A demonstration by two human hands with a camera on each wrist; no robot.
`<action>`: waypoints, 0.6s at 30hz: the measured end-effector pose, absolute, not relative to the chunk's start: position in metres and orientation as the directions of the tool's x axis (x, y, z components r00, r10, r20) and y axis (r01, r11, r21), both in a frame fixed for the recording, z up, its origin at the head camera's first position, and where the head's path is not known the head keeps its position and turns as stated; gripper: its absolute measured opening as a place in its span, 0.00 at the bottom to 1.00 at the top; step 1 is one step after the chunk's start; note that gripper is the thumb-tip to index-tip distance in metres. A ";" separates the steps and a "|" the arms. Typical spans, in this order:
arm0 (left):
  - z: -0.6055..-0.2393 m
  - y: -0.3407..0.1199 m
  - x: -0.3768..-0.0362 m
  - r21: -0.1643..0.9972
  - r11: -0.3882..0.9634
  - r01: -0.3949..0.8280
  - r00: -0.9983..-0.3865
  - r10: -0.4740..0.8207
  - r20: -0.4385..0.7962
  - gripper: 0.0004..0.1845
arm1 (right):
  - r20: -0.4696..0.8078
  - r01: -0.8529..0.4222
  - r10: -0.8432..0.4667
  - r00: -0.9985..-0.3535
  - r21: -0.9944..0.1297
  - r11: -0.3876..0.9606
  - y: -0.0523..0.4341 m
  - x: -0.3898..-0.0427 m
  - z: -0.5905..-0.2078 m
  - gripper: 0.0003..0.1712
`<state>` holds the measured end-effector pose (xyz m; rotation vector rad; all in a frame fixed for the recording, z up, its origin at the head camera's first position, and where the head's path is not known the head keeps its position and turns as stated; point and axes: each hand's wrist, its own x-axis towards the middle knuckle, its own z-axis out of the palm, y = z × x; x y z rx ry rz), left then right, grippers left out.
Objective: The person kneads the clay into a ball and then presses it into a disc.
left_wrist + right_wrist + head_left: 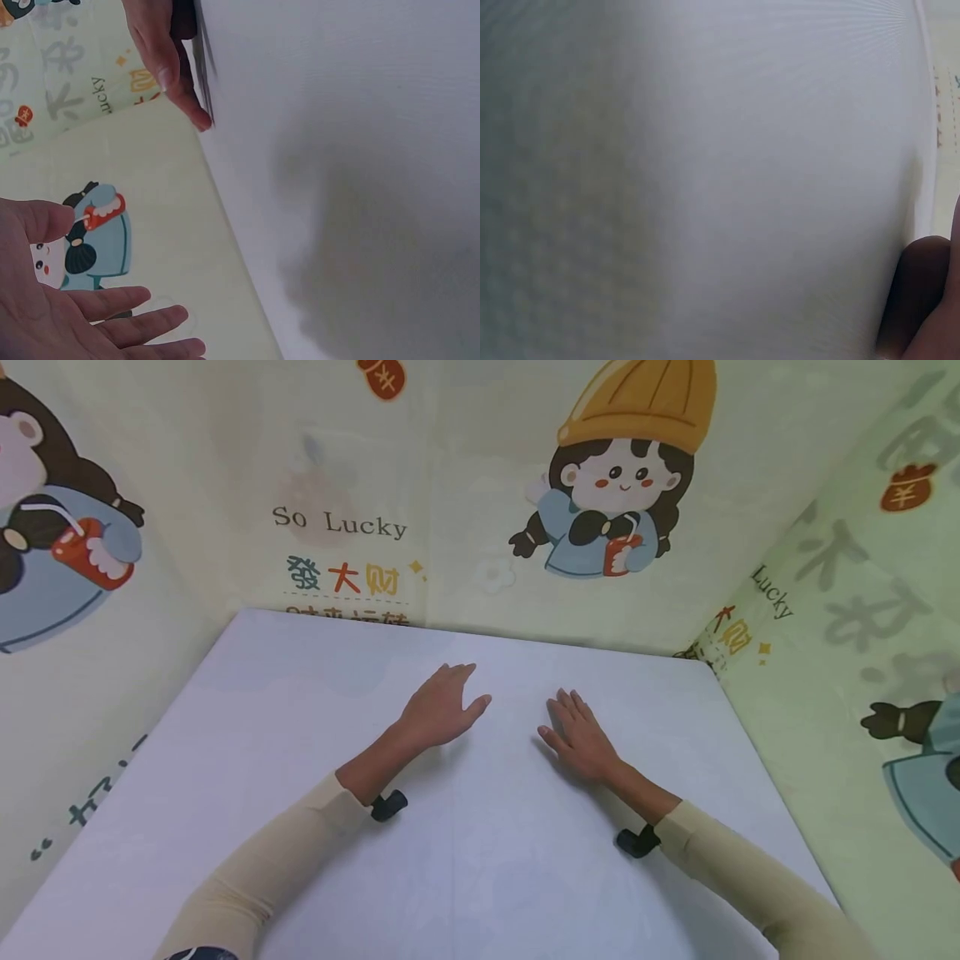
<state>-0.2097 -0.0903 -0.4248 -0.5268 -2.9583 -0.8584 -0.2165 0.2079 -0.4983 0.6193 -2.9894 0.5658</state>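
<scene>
Over the white tabletop (450, 877) my left hand (438, 706) is held with its fingers extended and thumb apart, a shadow beneath it. In the left wrist view the same left hand (67, 300) shows a bare palm with spread fingers. To its right, my right hand (581, 739) lies low at the tabletop, palm down, fingers straight and close together. Neither hand holds anything. The right wrist view gives only part of the right hand (930, 300) at its lower right edge, beside the white surface.
A patterned wall covering (480, 527) with cartoon figures and lettering rises behind the table and on both sides. Each wrist carries a small black camera, the left camera (389, 806) and the right camera (637, 842).
</scene>
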 end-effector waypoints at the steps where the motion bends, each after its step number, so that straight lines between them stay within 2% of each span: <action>1: -0.424 -0.091 -0.210 0.514 0.794 0.323 -0.943 0.313 0.109 0.37 | 0.112 -0.397 -0.382 -0.917 -0.333 0.855 0.208 -0.217 -0.499 0.41; 7: -0.421 -0.096 -0.208 0.505 0.802 0.318 -0.946 0.306 0.109 0.37 | 0.127 -0.423 -0.403 -0.906 -0.269 0.866 0.211 -0.220 -0.503 0.42; 18: -0.432 -0.112 -0.206 0.477 0.832 0.284 -0.956 0.281 0.079 0.38 | 0.144 -0.454 -0.431 -0.891 -0.238 0.858 0.212 -0.221 -0.515 0.44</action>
